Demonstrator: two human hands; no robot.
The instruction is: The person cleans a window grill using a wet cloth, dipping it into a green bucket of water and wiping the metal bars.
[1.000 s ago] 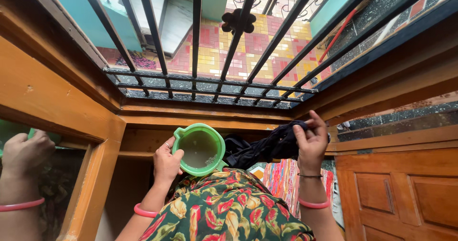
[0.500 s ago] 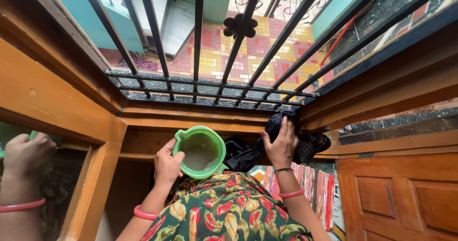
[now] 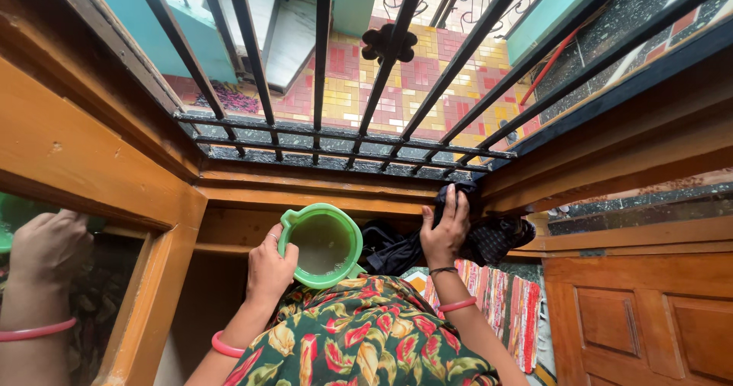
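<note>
Item: view from the head camera, looking down at a wooden window frame (image 3: pixel 321 191) with black iron bars (image 3: pixel 321 65).

Left hand (image 3: pixel 269 268): fingers were closed around the handle side of a green plastic mug (image 3: pixel 321 245), gripping it. The mug was held upright in front of the body, just below the lower rail of the frame, and contained cloudy, pale liquid. A ring showed on one finger, and a pink bangle (image 3: pixel 227 345) sat on the wrist.

Right hand (image 3: pixel 447 229): fingers were spread flat and pressed onto a dark cloth (image 3: pixel 489 237), not clenched around it. The cloth lay bunched against the lower right corner of the frame, one end trailing down toward the mug and lying just beside its rim. A pink bangle and a thin dark thread circled that wrist.

Clothing: a green garment (image 3: pixel 366 340) with red and yellow leaf print filled the lower centre.

Surroundings: a glass pane (image 3: pixel 76 294) in a wooden shutter stood at the left and mirrored a hand with a pink bangle. A panelled wooden door (image 3: pixel 641 317) stood at the right. A striped multicoloured mat (image 3: pixel 504 310) lay below, near the door. Through the bars, a red and yellow tiled floor (image 3: pixel 397 80) lay far beneath.
</note>
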